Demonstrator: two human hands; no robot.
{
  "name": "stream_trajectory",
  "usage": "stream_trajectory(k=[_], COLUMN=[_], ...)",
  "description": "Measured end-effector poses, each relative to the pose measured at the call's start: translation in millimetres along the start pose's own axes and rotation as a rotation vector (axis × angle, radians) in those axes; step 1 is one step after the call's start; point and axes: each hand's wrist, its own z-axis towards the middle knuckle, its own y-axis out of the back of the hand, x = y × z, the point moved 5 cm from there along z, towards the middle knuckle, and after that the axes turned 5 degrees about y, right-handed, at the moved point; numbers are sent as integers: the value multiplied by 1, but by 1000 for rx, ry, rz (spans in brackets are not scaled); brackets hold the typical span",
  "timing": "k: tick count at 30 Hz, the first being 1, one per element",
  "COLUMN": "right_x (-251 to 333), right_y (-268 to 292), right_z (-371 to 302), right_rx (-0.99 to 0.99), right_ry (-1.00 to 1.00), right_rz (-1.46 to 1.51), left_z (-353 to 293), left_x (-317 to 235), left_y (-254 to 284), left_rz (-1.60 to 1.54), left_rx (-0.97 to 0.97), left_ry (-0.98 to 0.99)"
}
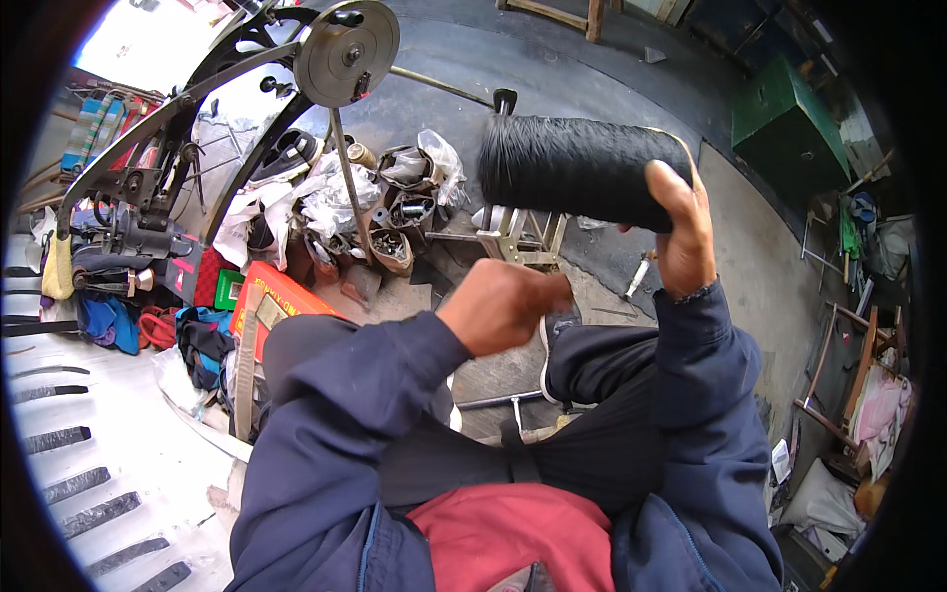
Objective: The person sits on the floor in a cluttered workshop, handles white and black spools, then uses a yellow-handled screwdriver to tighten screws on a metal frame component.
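Note:
My right hand (681,227) grips the right end of a thick black roll (582,168), thumb on top. Glossy hair-like strands cover the roll, and a pale edge shows at its right end; it looks like a large spool of black thread. The roll lies nearly level, raised above the floor in front of my knees. Lower and to the left, my left hand (503,308) is closed, fingers curled in, apart from the roll. What its fingers pinch, if anything, is too small or hidden to make out.
A hand-cranked machine with a metal wheel (347,54) stands at the far left. Behind my left knee lie open bags (393,247) of small parts and a red box (281,306). A metal stand (518,237) sits ahead. A green cabinet (789,128) is at the far right.

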Motion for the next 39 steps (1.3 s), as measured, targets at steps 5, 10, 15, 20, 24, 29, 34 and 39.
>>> stream_trajectory(k=[5, 10, 15, 20, 24, 29, 34, 39], right_x=[-11, -14, -29, -56, -58, -59, -73, -84], right_y=[-5, -23, -25, -29, -26, -27, -29, -29], right_z=[-16, -27, -23, -37, -31, -32, -37, -35], right_rx=[234, 362, 199, 17, -44, -52, -75, 15], right_ry=[-55, -112, -243, -486, -422, -397, -471, -403], right_rz=[-706, 16, 175, 290, 117, 25, 69, -356], left_z=[0, -11, -26, -18, -10, -8, -5, -5], left_x=[22, 35, 27, 10, -1, -16, -27, -21], left_y=[66, 33, 15, 27, 34, 44, 46, 45], left_rz=[-136, 155, 10, 64, 271, 486, 570, 622], left_rx=[-434, -285, -383, -373, -316, -351, -357, -207], left_ry=[119, -5, 24, 75, 7, -126, -110, -38])
